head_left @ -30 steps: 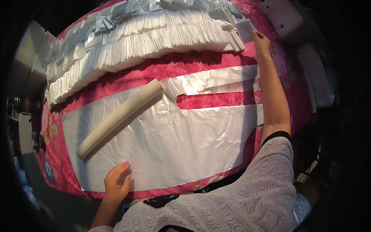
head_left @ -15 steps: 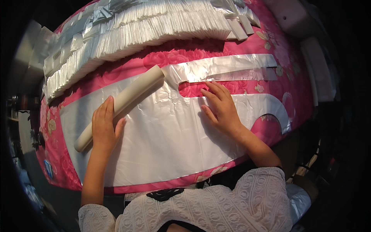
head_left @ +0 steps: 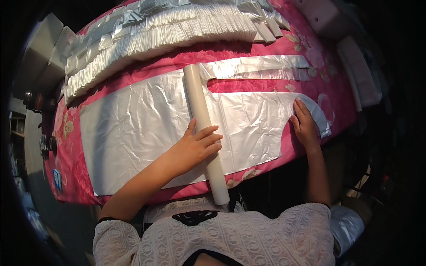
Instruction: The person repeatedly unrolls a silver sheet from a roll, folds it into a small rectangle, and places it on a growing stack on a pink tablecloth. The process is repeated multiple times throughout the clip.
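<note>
A thin white plastic sheet (head_left: 142, 128), cut in an apron-like shape with a strap (head_left: 257, 68) at the far right, lies flat on a table covered in pink flowered cloth (head_left: 146, 66). A long cream cardboard tube (head_left: 199, 106) lies across the sheet, running from the far side to the near edge. My left hand (head_left: 195, 148) grips the tube near its middle. My right hand (head_left: 304, 124) presses flat, fingers apart, on the sheet's right end.
A long row of folded white plastic pieces (head_left: 168, 37) is stacked along the table's far side. Grey boxes (head_left: 44, 48) stand at the far left. White bundles (head_left: 359, 71) lie at the right beyond the table. The surroundings are dark.
My left hand has turned the tube from slanting at the left to lying straight across the sheet's middle. My right hand has slid from the sheet's centre to its right end.
</note>
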The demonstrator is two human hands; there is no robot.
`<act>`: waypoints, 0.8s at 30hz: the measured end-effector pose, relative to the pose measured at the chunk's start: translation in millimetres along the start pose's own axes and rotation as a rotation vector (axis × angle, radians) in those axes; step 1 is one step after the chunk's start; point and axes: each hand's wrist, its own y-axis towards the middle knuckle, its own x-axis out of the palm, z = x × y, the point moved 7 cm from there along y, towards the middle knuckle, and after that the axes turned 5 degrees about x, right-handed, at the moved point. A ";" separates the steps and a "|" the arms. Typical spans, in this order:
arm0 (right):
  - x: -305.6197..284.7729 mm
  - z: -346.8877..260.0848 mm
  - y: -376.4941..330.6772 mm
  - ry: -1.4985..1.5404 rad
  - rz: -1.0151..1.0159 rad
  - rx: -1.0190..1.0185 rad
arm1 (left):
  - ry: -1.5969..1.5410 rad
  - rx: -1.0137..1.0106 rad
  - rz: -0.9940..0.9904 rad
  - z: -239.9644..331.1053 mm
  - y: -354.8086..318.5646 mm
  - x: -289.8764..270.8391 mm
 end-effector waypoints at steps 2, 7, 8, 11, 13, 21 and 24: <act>-10.1 57.9 -7.1 -0.103 0.098 0.104 | 0.018 -0.001 0.003 8.2 6.1 5.3; -26.8 108.3 -23.3 -0.150 0.210 0.303 | 0.072 -0.099 0.034 16.3 2.8 13.1; -29.7 105.8 -23.9 -0.142 0.219 0.316 | 0.089 -0.110 0.039 17.4 1.6 13.1; -40.6 83.1 -23.8 -0.218 0.320 0.297 | 0.138 -0.156 0.069 17.7 -5.6 15.8; -49.2 77.7 -25.0 -0.199 0.357 0.292 | 0.101 -0.155 0.071 18.3 -6.9 15.0; -39.1 -60.5 -18.0 0.555 0.118 0.317 | -0.536 -0.233 0.250 16.8 -11.9 -4.4; -6.3 -181.1 -30.9 0.779 -0.142 0.010 | -1.429 -0.504 0.370 12.8 -23.7 3.2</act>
